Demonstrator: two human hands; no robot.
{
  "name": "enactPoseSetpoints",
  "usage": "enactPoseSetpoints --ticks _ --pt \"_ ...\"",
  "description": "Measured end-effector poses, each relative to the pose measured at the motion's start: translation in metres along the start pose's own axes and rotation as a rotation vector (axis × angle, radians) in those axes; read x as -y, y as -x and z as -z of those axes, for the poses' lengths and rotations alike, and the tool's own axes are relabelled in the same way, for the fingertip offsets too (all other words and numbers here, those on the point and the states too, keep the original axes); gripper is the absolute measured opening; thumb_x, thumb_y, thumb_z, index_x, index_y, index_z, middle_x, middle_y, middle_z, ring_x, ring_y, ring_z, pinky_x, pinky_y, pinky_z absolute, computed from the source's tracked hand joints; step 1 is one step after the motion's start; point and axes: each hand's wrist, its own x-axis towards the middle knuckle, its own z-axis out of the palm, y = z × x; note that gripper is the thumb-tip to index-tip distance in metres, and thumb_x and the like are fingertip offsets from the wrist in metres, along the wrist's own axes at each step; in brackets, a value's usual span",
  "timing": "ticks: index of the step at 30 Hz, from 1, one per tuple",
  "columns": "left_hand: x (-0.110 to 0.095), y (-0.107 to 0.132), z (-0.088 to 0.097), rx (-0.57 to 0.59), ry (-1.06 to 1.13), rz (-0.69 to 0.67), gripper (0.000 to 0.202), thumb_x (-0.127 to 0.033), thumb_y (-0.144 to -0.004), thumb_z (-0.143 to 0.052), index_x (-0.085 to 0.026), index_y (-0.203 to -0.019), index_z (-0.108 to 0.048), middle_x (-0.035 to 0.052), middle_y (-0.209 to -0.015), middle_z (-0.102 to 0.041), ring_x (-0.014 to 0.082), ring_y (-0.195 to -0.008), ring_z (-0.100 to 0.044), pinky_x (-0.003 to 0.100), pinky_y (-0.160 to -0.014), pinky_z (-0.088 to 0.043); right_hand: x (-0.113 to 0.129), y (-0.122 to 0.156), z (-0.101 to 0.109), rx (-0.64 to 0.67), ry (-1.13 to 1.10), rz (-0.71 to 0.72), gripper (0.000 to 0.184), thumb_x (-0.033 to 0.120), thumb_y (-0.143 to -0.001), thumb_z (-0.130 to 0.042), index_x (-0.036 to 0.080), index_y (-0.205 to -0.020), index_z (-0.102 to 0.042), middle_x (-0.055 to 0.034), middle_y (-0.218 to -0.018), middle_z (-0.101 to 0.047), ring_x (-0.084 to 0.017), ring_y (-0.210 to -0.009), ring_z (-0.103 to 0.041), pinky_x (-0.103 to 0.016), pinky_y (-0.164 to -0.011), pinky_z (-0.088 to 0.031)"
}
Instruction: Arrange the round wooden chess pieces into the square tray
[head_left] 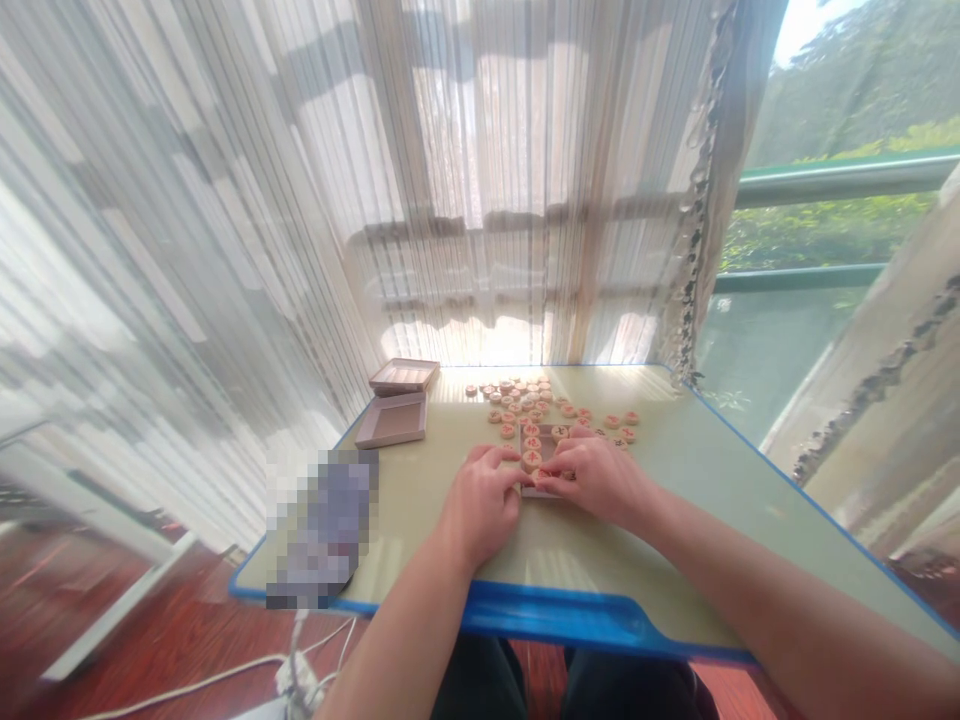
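Round wooden Chinese chess pieces stand in a column along the left side of a shallow box [551, 492]; one red-marked piece [532, 459] shows plainly. My right hand [604, 478] reaches over the box from the right, its thumb and fingertips closed on a chess piece [540, 478] near the front left corner. My left hand [486, 500] is at the box's left wall, fingers bent against it, one fingertip close to that same piece. A dark-marked piece [560, 433] lies at the box's far side. My right hand hides much of the box's inside.
Many loose pieces [529, 395] are spread behind the box, with some red ones [631, 417] to the right. An open tray [391, 420] and another box [405, 374] are at the back left. A blurred-out object [326, 525] lies front left on the blue-edged table [720, 470].
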Motion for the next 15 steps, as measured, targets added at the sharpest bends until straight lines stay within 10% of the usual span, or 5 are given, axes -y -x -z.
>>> enactPoseSetpoints --ticks 15 --pt "0.0004 0.0001 -0.0006 -0.008 -0.050 -0.058 0.034 -0.002 -0.072 -0.047 -0.023 -0.081 -0.072 0.0046 -0.102 -0.064 0.0208 -0.098 -0.053 0.037 -0.088 -0.048 0.0006 0.0007 0.0047 0.011 0.028 -0.026 0.024 0.031 -0.084 -0.051 0.028 -0.080 -0.075 -0.0011 -0.077 -0.070 -0.018 -0.081 -0.056 -0.027 -0.070 -0.041"
